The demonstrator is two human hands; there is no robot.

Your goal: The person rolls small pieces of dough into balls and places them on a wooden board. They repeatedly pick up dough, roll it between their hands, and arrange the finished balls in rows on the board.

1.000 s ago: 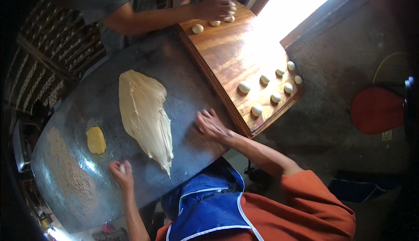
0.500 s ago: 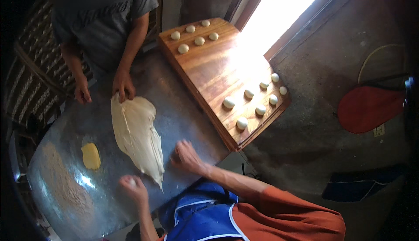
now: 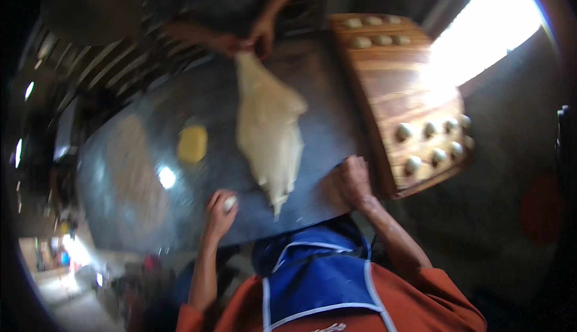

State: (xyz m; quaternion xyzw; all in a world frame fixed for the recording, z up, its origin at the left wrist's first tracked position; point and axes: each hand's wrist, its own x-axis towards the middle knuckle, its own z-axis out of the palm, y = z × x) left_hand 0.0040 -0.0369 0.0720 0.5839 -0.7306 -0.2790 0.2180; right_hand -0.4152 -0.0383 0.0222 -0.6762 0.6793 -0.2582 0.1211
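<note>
A long pale sheet of dough (image 3: 269,127) lies on the metal worktop (image 3: 318,115), its far end lifted in a co-worker's hands (image 3: 252,43). My left hand (image 3: 221,206), left of the dough's near tip, is closed round a small pale dough ball (image 3: 229,203). My right hand (image 3: 351,176) rests with bent fingers on the worktop beside the wooden board's edge; whatever is under them is hidden. Left of the sheet lies a yellow fat-like slab (image 3: 192,144), with a dusting of flour (image 3: 132,170) beyond it. The picture is blurred.
A wooden board (image 3: 390,79) on the right carries several dough balls (image 3: 412,165) at both ends. Behind it is a bright opening (image 3: 493,13). A blue apron (image 3: 318,284) covers my front at the worktop's near edge. A red object (image 3: 541,212) is at the far right.
The co-worker's hands have left the board and now pinch the dough's far end, drawing it out into a point. My view has turned. My hands stay low on the worktop.
</note>
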